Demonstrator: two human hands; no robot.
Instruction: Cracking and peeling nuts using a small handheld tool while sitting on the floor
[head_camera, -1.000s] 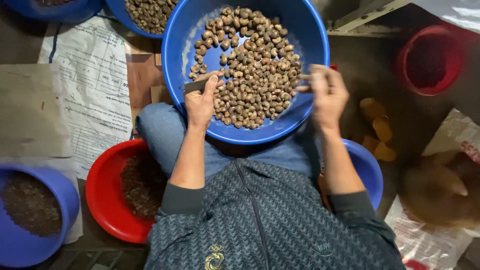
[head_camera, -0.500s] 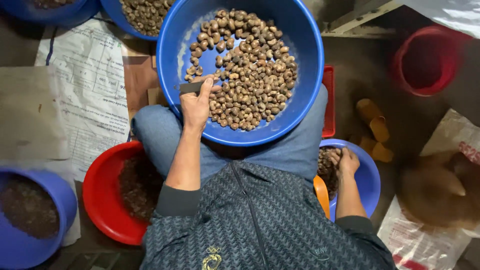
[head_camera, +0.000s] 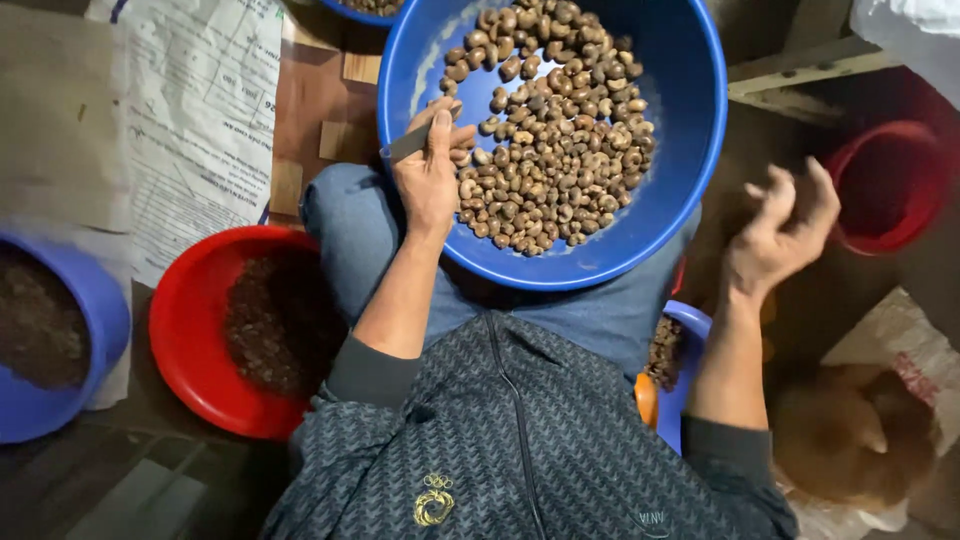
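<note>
A large blue basin (head_camera: 690, 130) rests on my lap, holding a heap of brown nuts (head_camera: 550, 130). My left hand (head_camera: 428, 172) lies over the basin's left rim, closed on a small flat metal blade (head_camera: 408, 142), with its fingertips among the nuts. My right hand (head_camera: 782, 232) hovers in the air to the right of the basin, fingers spread and curled, holding nothing that I can see.
A red bowl (head_camera: 190, 330) of dark shell bits sits by my left knee, a blue bowl (head_camera: 95, 320) of dark bits further left. A smaller blue bowl (head_camera: 685, 400) with nuts sits under my right arm. A red bucket (head_camera: 885, 185) stands right; printed paper (head_camera: 190, 120) lies left.
My right hand left the basin, dropped to the small blue bowl at my right side, then rose into the air right of the basin. My left hand stayed at the rim.
</note>
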